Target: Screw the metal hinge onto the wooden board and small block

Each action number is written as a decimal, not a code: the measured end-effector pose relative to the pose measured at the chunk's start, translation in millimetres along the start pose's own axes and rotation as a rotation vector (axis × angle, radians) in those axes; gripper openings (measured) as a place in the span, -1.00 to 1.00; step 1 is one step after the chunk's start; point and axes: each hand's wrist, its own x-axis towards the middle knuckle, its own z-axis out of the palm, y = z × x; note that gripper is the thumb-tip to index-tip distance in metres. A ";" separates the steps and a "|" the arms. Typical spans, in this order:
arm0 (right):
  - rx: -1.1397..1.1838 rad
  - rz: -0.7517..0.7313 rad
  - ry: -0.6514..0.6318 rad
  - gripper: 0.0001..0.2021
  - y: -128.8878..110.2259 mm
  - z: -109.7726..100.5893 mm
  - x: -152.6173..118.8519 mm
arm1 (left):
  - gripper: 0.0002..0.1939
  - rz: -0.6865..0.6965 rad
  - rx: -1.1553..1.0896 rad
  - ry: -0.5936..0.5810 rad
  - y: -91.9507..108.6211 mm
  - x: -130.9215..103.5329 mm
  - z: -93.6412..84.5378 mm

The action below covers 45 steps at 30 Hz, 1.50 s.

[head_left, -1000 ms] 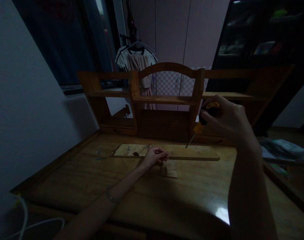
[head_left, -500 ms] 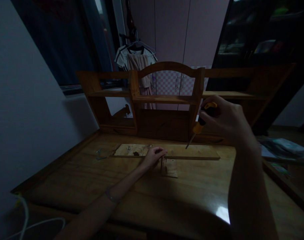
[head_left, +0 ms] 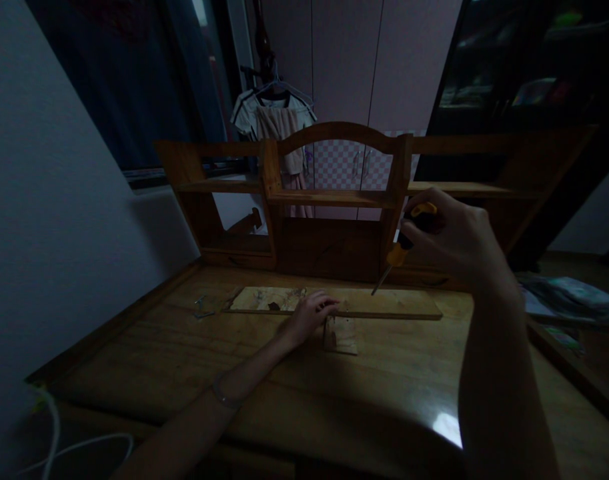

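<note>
My right hand [head_left: 461, 233] is closed around the handle of a yellow and black screwdriver [head_left: 398, 252]. The screwdriver's metal shaft slants down to the left, its tip just over a long wooden board [head_left: 389, 304]. My left hand [head_left: 311, 317] rests at the front edge of that board, its fingers loosely bent and a little apart; nothing shows in them. Right beside these fingers lies a short wooden piece [head_left: 341, 337], set crosswise in front of the board. Part of the joint between the two is hidden under my left hand.
Some small metal screws or pins [head_left: 201, 309] lie left of the board on the wooden desk [head_left: 264, 400]. A wooden shelf unit [head_left: 329, 199] stands along the back. Papers or packets [head_left: 571, 297] are at the right, a white cable [head_left: 54, 427] at the lower left.
My left hand's fingers have loosened from a pinch and spread slightly over the board's edge. My right hand and the screwdriver have stayed almost still.
</note>
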 end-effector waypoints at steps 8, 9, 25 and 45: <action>-0.009 0.002 -0.006 -0.76 0.5 -0.1 0.0 | -0.86 0.035 0.011 0.025 2.3 0.5 0.6; -0.008 0.003 -0.003 -0.76 0.1 -0.1 -0.2 | -0.86 0.045 0.018 0.036 2.0 0.6 0.9; -0.027 -0.019 0.015 -0.77 -0.7 1.0 0.4 | -0.84 0.106 0.128 -0.106 2.4 -2.8 2.2; -0.037 -0.024 0.052 -0.78 2.4 0.2 -0.5 | -0.87 0.170 0.219 -0.235 -4.8 -3.6 1.1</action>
